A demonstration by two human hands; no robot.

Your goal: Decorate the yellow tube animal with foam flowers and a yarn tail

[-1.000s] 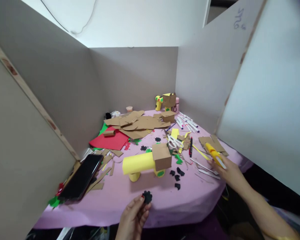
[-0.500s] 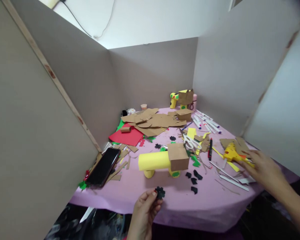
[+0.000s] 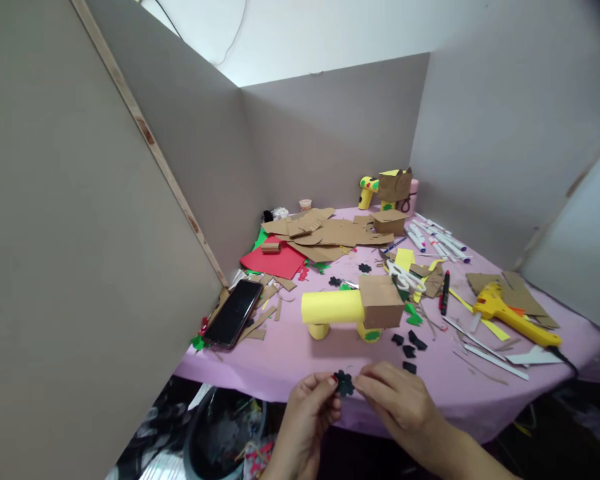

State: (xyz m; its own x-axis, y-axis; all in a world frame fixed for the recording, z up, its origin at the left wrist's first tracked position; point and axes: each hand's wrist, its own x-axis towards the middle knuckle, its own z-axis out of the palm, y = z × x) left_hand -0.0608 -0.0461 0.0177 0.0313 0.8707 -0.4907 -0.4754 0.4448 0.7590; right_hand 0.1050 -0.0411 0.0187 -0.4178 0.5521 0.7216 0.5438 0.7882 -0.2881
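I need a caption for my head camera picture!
Left hand holds a black flower shape, right hand close beside it, near a yellow tube and cardboard box.

No text, label, brand, number or sign could be read.

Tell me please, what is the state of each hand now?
Left hand: closed, holding the black flower cutout.
Right hand: curled beside the cutout; whether it grips anything cannot be told.
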